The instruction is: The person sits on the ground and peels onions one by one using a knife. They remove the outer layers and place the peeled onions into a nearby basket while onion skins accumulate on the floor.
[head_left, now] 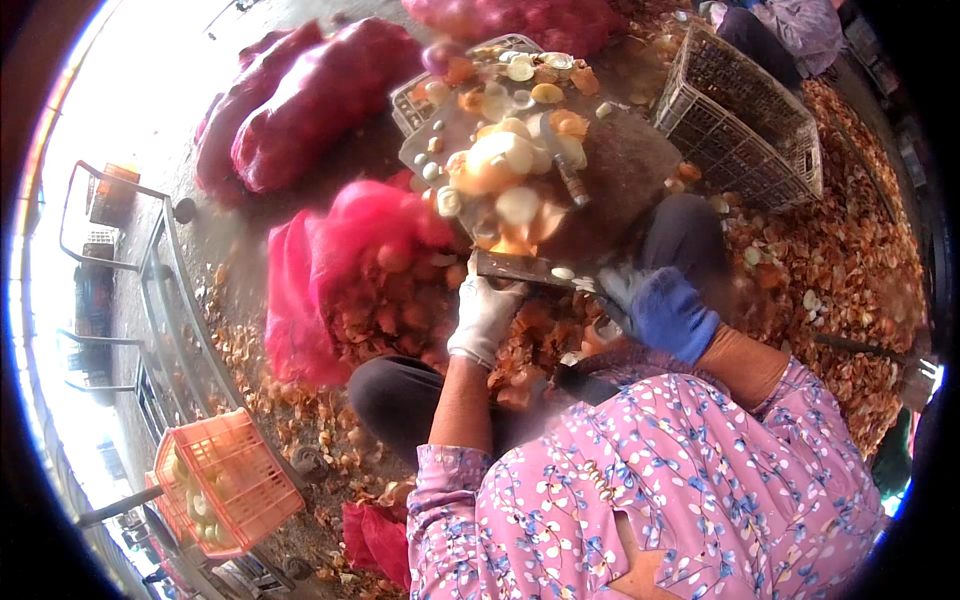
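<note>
My left hand (482, 318), in a white glove, is closed at the near edge of a low work surface (620, 150). What its fingers hold is hidden behind a broad, dark knife blade (525, 268). My right hand (665, 308), in a blue and grey glove, is closed around the handle end of this knife, whose blade reaches left to the other glove. Small white onion bits lie along the blade. Peeled onions (500, 160) are heaped on the surface beyond, with a second knife (570, 178) among them. Unpeeled onions (390, 305) spill from a red mesh sack (310, 290) left of my hands.
Full red mesh sacks (315, 105) lie at the far left. An empty plastic crate (740, 120) stands far right, near another person (790, 35). Onion skins (830, 260) cover the floor. An orange crate (225, 480) of peeled onions sits by a metal trolley (180, 310) at left.
</note>
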Tool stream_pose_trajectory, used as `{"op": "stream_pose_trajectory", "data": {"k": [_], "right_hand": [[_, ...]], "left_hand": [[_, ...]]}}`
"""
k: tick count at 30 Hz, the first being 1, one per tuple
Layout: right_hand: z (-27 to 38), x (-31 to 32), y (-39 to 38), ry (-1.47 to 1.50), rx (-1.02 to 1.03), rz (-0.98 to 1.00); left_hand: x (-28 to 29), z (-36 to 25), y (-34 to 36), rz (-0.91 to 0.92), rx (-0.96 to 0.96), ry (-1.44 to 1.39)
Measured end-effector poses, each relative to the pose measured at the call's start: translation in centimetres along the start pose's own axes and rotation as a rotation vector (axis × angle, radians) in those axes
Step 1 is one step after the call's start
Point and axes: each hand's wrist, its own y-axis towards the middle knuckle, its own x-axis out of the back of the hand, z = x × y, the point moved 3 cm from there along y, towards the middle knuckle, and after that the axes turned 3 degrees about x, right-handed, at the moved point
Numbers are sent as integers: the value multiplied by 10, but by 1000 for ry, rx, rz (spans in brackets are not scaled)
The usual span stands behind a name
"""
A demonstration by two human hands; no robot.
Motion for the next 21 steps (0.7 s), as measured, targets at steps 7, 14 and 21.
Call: {"op": "stream_pose_trajectory", "data": {"k": [7,14,21], "right_hand": [[15,26,15,84,-130,216],[-4,-25,88,213,-136,101],[-8,-15,36,386,-172,-74]], "left_hand": [[-6,-11,-6,-17,-106,93],[-14,-20,-11,-174,-222,329],[5,-20,-13,-135,-114,-9]]}}
